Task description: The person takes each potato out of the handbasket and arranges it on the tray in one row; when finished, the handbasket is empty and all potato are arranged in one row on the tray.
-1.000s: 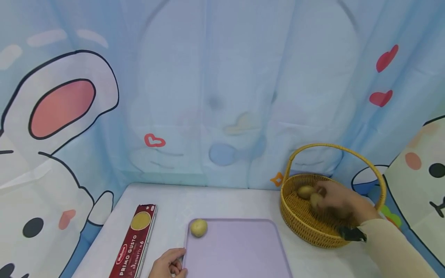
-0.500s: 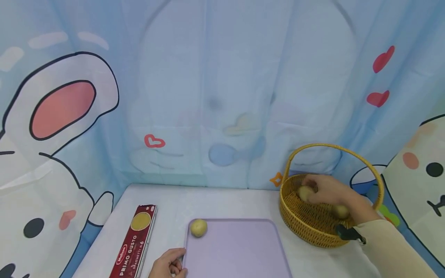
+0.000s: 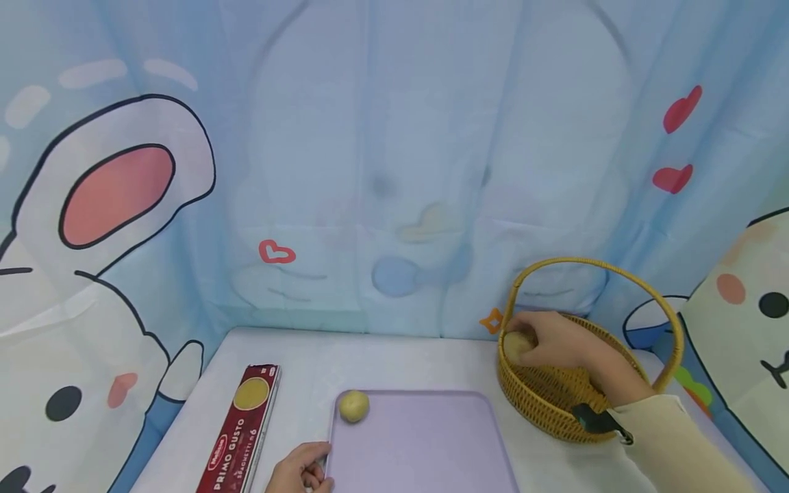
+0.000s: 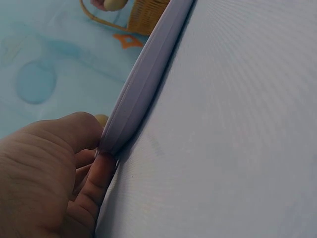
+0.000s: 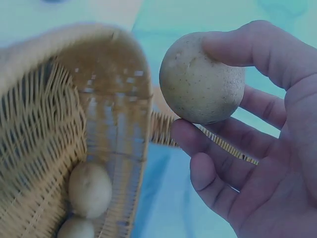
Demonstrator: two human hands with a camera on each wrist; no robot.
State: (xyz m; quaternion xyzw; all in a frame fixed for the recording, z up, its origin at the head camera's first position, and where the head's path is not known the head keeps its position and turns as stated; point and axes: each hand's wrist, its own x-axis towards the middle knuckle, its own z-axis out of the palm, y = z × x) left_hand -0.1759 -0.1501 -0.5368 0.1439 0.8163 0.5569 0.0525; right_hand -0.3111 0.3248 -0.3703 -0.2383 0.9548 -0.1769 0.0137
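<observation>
Right hand (image 3: 557, 342) grasping a potato (image 5: 200, 82) by the basket (image 3: 551, 414), lower right, left hand (image 3: 297, 468) pinching the tray (image 3: 425, 445), bottom centre-left

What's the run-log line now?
Left hand: pinches edge of lilac rectangular tray; Right hand: holds round tan potato near rim of yellow wicker basket; Tray: round yellowish potato; Basket: two potatoes visible

Round potato (image 5: 198, 87), lilac tray (image 3: 425, 441) — both handheld
</observation>
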